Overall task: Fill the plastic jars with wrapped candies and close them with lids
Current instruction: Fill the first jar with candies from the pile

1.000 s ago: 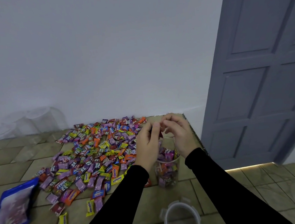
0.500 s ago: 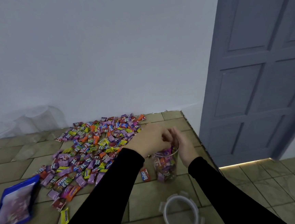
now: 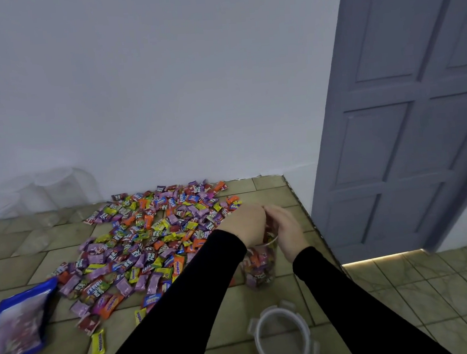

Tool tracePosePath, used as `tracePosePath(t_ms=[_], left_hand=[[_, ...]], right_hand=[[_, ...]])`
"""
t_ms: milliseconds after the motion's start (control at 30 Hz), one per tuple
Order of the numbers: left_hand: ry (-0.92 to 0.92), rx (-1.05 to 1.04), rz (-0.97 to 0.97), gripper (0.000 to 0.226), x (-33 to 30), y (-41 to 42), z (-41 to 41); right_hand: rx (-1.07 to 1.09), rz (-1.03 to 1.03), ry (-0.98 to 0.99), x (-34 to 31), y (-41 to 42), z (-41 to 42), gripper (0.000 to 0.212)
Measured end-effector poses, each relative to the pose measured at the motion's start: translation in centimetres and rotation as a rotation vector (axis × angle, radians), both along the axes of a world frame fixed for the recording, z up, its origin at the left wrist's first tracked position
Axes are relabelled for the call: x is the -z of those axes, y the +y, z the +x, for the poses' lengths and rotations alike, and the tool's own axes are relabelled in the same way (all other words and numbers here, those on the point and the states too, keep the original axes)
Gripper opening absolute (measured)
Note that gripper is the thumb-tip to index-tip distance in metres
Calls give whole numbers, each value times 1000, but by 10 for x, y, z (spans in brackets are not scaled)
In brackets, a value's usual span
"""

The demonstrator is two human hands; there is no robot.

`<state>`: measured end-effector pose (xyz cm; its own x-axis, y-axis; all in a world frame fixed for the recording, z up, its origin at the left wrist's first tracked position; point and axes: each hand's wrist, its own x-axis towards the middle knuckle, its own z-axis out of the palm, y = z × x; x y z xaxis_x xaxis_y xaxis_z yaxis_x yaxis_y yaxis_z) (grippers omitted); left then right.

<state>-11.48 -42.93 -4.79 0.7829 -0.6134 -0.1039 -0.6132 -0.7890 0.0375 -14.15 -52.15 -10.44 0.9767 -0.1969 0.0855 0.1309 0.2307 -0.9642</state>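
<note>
Both hands, left (image 3: 246, 226) and right (image 3: 286, 230), curl over the jar (image 3: 259, 263) mouth (grip hidden). The jar, right of the candies (image 3: 147, 240), looks light, stiff, tippable; hold its wall. The lid (image 3: 283, 339) waits nearer.

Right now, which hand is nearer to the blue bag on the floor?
Left. The left hand is over the jar, on the side toward the blue bag; the right hand is on the jar's far side, toward the door.
</note>
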Motion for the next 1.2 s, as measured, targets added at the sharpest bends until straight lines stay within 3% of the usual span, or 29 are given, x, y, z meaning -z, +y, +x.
tracePosePath(t_ms=[133, 233, 367, 467, 767, 900, 1000, 1200], left_hand=[[89, -26, -115, 17, -15, 11, -4], [143, -103, -399, 10, -26, 23, -3], [30, -227, -715, 11, -26, 36, 5], [-28, -308, -779, 19, -17, 46, 14], [110, -426, -585, 29, 32, 67, 41], [119, -450, -273, 51, 65, 73, 53], [61, -495, -175, 71, 86, 76, 63], [17, -500, -104, 82, 112, 75, 85]], right_hand=[[-126, -70, 11, 2, -11, 5, 37], [-134, -144, -6, 0, -20, 11, 38], [-129, -216, 101, -15, -22, 27, 43], [-111, -263, 173, -14, -25, 41, 35], [-203, -406, 224, 18, -19, 83, 13], [-260, -564, 256, 39, -20, 103, 12], [-315, -797, 199, 43, -18, 114, 11], [-403, -1241, 92, 54, -12, 138, 58]])
